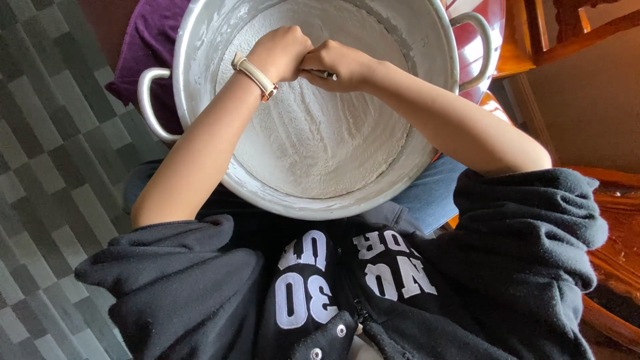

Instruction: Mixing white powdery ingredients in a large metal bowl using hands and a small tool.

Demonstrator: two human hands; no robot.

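A large round metal pot [200, 80] with two side handles rests on my lap, holding a bed of white flour [313, 140]. Both my hands meet over the flour at the pot's middle. My left hand [283, 50], with a beige wristwatch [255, 75] on the wrist, is closed in a fist. My right hand [340, 65] is closed around a thin metal utensil handle [327, 74], most of it hidden by the fingers. The two hands touch each other. Whether the left hand also grips the utensil I cannot tell.
A purple cushion [143, 47] lies behind the pot at the left. A red lid or vessel [477, 37] sits at the pot's right handle. Carved wooden furniture [620, 220] stands on the right. Grey checkered floor [53, 147] fills the left side.
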